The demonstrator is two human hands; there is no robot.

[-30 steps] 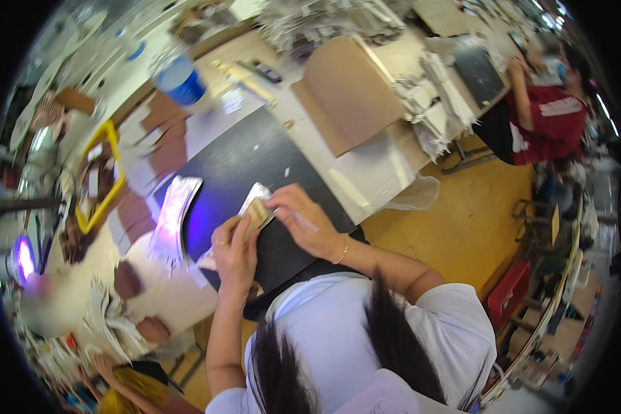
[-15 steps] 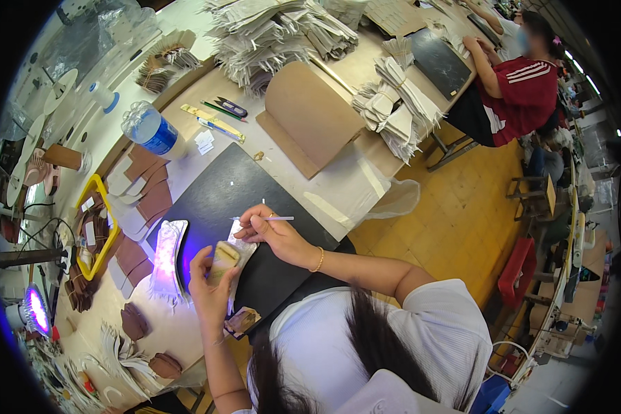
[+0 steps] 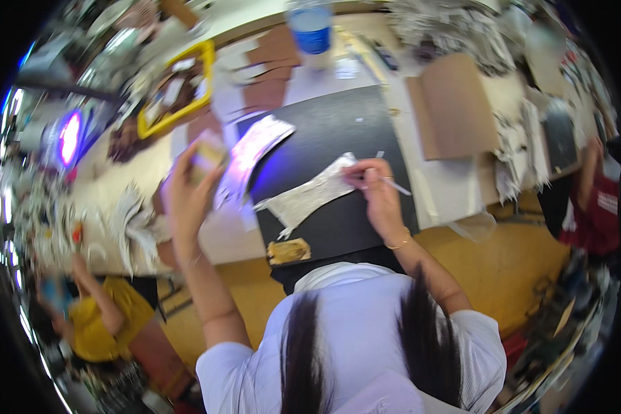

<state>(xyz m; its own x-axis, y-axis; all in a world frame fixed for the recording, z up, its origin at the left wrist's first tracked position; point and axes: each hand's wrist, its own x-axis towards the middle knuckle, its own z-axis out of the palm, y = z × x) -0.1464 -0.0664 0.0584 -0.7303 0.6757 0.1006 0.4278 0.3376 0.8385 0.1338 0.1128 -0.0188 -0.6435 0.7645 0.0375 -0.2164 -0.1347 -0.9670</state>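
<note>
My left hand (image 3: 186, 190), blurred by motion, is raised left of the black board (image 3: 338, 127) with its fingers closed round a small yellowish block (image 3: 211, 153). Whether the block is a sponge or a container I cannot tell. On the board lies a silvery-white shaped strip (image 3: 310, 196) with ragged ends. My right hand (image 3: 379, 200) pinches a thin white stick (image 3: 397, 186), its fingertips touching the strip's far right end. A second pale strip (image 3: 259, 148), lit violet, lies across the board's left edge. A stained yellowish cloth (image 3: 289, 251) rests at the near left corner.
A violet lamp (image 3: 69, 138) glows at the left. Behind the board stand a yellow-rimmed tray (image 3: 145, 124) and a blue-labelled bottle (image 3: 312, 38). A brown folded card (image 3: 455, 107) and pale bundles (image 3: 517, 148) are at the right. Co-workers sit at both sides.
The head view has swung to the left. My left hand has moved away from the strip with the yellowish block, leaving the strip in full sight. My right hand stays at the strip's end.
</note>
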